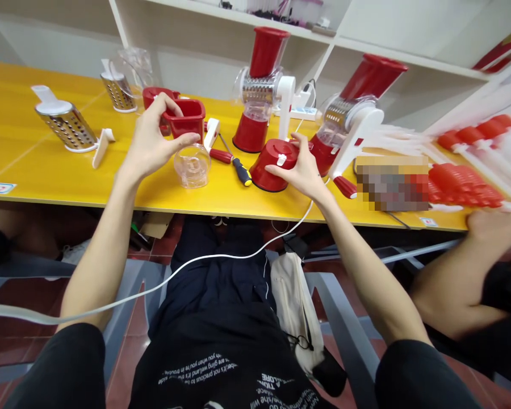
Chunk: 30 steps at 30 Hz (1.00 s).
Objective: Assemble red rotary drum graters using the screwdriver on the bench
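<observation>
Seen from above a seated person's lap, a white cable (221, 257) loops across, with a beige bag (293, 301) beside the right leg. Beyond is a yellow table (166, 197). On it, the right hand (298, 166) grasps a red base (269, 170), thumb in front and fingers behind, the base standing narrow end up. The left hand (155, 136) curves around a red hopper (187, 116), just above a clear plastic housing (192, 167) – whether it grips either one, I cannot tell. Between the hands lie a dark blue and yellow screwdriver (241, 171) and a white crank (213, 130) with a red handle. Farther back stand two assembled graters (259, 91) – red, clear and white – before pale shelves (187, 7).
</observation>
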{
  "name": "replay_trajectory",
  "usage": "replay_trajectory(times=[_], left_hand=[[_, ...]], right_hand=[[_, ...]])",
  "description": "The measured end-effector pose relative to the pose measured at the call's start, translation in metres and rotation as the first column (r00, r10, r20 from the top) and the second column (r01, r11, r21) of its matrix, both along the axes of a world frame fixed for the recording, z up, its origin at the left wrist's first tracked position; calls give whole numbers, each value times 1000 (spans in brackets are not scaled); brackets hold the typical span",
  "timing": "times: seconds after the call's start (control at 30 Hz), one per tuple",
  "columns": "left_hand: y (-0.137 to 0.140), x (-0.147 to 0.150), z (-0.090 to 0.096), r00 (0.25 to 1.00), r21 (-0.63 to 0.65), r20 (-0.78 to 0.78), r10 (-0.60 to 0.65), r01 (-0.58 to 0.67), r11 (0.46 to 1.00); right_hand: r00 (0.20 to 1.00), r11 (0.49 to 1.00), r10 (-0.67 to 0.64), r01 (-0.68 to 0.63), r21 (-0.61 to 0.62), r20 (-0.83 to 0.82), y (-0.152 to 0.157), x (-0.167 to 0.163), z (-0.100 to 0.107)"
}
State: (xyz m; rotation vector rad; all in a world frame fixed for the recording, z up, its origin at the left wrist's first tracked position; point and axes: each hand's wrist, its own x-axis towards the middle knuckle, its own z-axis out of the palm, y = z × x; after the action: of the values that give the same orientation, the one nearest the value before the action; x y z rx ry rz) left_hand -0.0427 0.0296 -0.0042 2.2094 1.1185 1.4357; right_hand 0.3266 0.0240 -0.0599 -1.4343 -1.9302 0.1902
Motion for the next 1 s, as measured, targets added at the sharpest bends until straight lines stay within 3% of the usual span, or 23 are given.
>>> replay_trajectory(times=[0.17,0.27,0.37,0.53,0.63,0.7,0.77,0.83,0.93,1.0], left_hand=[[3,2,-6,985,41,39,169,-171,984],[9,-2,-5,969,14,31,246,-246,969],[14,-5,4,945,79,30,327,-328,941],[11,4,51,937,241,8,350,-341,908],[1,28,90,946,312,-41,323,-295,903],[-8,51,112,930,326,-95,356,-309,893],[-17,76,124,919,296,-142,368,-315,902],[-24,98,125,915,301,-185,358,-294,907],[-25,120,110,933,297,-183,311,-249,922],[-22,127,96,951,248,-156,267,-224,942]], right_hand=[[997,998,-53,52,-27,-48,-23,-28,4],[999,996,46,-47,-81,-19,-32,-29,9],[994,988,106,-108,-112,-28,-38,-28,12],[989,990,-132,128,-62,-70,-51,-70,6],[960,967,-254,251,-37,-116,-55,-107,-1],[949,965,-263,259,-46,-175,-55,-122,-3],[943,974,-227,218,-65,-241,-54,-123,0],[939,988,-150,149,-25,-311,-53,-110,9],[931,992,60,-14,128,-360,-47,-79,35],[905,977,201,-155,148,-375,-41,-62,56]])
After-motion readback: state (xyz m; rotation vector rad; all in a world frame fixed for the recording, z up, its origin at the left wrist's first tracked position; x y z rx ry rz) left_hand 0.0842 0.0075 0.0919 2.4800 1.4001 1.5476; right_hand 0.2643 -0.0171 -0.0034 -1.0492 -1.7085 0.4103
